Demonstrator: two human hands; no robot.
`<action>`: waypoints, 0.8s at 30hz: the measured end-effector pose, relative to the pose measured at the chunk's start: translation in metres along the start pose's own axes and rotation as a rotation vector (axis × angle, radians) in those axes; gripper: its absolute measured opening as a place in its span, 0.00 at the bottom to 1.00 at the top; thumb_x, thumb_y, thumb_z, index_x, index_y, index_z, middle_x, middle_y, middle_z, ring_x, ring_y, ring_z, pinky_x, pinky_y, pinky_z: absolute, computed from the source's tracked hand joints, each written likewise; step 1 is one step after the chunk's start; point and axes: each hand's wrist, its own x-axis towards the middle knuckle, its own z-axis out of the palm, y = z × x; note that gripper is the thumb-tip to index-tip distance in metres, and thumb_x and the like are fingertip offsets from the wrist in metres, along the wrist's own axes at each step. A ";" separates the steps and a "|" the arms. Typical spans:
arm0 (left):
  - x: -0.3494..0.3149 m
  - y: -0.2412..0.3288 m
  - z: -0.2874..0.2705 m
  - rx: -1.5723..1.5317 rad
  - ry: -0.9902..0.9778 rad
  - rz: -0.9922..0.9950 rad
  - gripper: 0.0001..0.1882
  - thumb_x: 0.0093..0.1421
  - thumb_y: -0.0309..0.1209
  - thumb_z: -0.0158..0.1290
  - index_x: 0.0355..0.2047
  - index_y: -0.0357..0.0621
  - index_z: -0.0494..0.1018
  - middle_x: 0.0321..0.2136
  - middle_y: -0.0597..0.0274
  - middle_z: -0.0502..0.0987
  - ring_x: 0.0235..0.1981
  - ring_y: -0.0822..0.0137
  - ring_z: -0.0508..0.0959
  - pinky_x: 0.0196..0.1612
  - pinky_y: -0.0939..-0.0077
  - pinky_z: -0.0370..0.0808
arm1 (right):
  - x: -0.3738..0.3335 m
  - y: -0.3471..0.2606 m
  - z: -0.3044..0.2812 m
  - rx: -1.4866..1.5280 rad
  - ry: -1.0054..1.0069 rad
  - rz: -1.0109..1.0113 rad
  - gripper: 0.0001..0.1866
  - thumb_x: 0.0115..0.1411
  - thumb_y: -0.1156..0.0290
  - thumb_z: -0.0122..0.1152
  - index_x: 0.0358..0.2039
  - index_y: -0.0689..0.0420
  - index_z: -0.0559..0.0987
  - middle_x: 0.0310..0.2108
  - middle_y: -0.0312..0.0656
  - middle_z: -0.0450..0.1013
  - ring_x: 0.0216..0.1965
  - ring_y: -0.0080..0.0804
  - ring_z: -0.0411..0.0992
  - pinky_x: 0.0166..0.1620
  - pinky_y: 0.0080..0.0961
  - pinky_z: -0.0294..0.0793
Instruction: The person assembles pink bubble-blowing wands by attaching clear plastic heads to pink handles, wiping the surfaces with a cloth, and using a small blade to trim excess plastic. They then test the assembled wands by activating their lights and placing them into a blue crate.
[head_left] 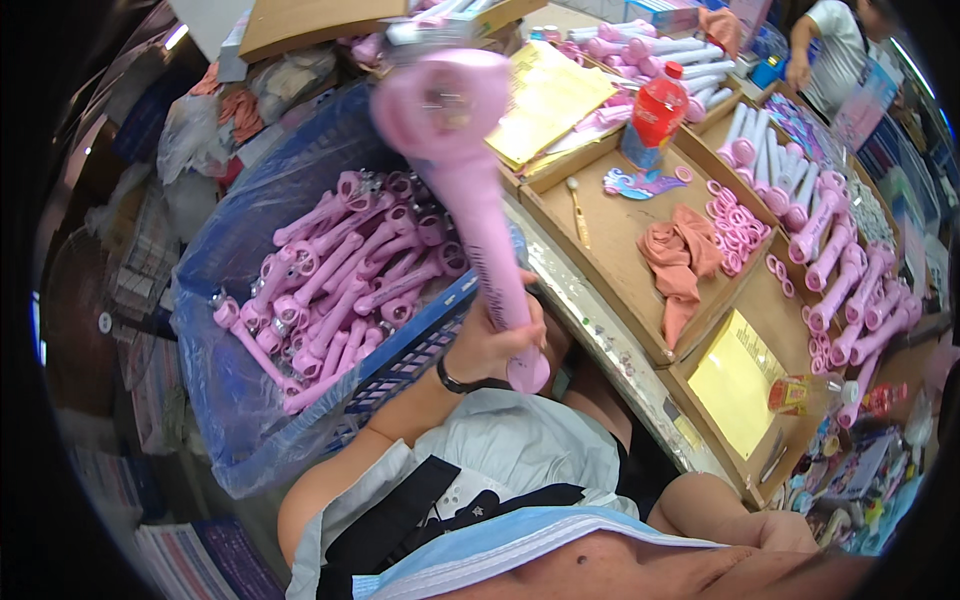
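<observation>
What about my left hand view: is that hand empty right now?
No, the left hand grips a pink wand-like piece near its lower end.

Head view: from the wearer's head, left fisheye of a side-by-side pair; light-blue cloth-like face mask (440,567) nearest the lower edge, below the bare left hand (490,342).
Facing: steeply down, over the hand; blue lattice-walled plastic crate (405,372) to its left, shallow brown cardboard tray (612,228) to its right.
Wand: pink, plastic, long-handled wand (490,235) above the hand, head close, blurred.
Rim: edges bowed, corners dark.
</observation>
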 end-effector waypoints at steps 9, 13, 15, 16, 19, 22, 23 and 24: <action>-0.012 -0.030 0.009 0.062 -0.205 -0.192 0.34 0.48 0.17 0.56 0.56 0.41 0.57 0.28 0.61 0.72 0.26 0.72 0.74 0.30 0.79 0.73 | -0.011 0.004 0.013 -0.346 0.176 -0.225 0.09 0.63 0.64 0.44 0.42 0.46 0.72 0.35 0.34 0.63 0.18 0.24 0.61 0.21 0.21 0.60; 0.003 -0.021 0.003 -0.110 -0.237 0.009 0.33 0.54 0.23 0.56 0.58 0.41 0.54 0.31 0.57 0.72 0.26 0.69 0.75 0.29 0.77 0.74 | -0.011 0.012 0.015 -0.352 0.175 -0.287 0.07 0.63 0.67 0.44 0.39 0.47 0.70 0.36 0.34 0.62 0.18 0.23 0.61 0.20 0.20 0.60; 0.011 -0.016 -0.001 -0.112 -0.190 0.024 0.31 0.57 0.25 0.53 0.58 0.40 0.53 0.31 0.56 0.71 0.26 0.68 0.75 0.28 0.77 0.74 | -0.009 0.012 0.015 -0.362 0.127 -0.271 0.06 0.62 0.68 0.44 0.38 0.47 0.70 0.36 0.34 0.62 0.18 0.23 0.61 0.20 0.20 0.60; 0.011 -0.015 0.001 -0.127 -0.167 -0.006 0.31 0.57 0.25 0.53 0.58 0.40 0.53 0.32 0.56 0.71 0.26 0.68 0.75 0.28 0.77 0.74 | -0.007 0.011 0.015 -0.370 0.106 -0.266 0.05 0.62 0.68 0.44 0.38 0.48 0.69 0.36 0.34 0.62 0.18 0.23 0.61 0.20 0.20 0.60; 0.012 -0.017 0.004 -0.140 -0.066 -0.084 0.31 0.57 0.25 0.53 0.58 0.40 0.52 0.32 0.57 0.71 0.26 0.69 0.75 0.28 0.77 0.74 | -0.001 0.004 0.016 -0.482 0.075 -0.136 0.03 0.62 0.70 0.44 0.35 0.48 0.68 0.35 0.34 0.61 0.18 0.23 0.62 0.20 0.20 0.60; 0.011 -0.022 0.005 0.026 -0.014 -0.087 0.28 0.56 0.23 0.52 0.55 0.40 0.54 0.32 0.58 0.71 0.26 0.69 0.76 0.29 0.77 0.75 | -0.001 0.003 0.015 -0.495 0.075 -0.147 0.04 0.61 0.70 0.45 0.36 0.47 0.67 0.35 0.34 0.60 0.18 0.23 0.62 0.19 0.21 0.60; 0.010 -0.024 0.005 0.050 -0.016 -0.086 0.27 0.56 0.22 0.51 0.54 0.40 0.54 0.32 0.58 0.71 0.26 0.70 0.76 0.29 0.77 0.75 | -0.003 0.003 0.015 -0.478 0.109 -0.236 0.04 0.61 0.70 0.45 0.36 0.47 0.67 0.35 0.35 0.60 0.18 0.23 0.62 0.19 0.21 0.61; 0.010 -0.026 0.004 0.075 -0.016 -0.082 0.26 0.55 0.21 0.51 0.53 0.39 0.55 0.33 0.58 0.71 0.26 0.70 0.76 0.29 0.77 0.75 | -0.007 0.008 0.013 -0.457 0.131 -0.284 0.04 0.60 0.70 0.46 0.36 0.48 0.68 0.34 0.34 0.61 0.19 0.23 0.63 0.20 0.20 0.61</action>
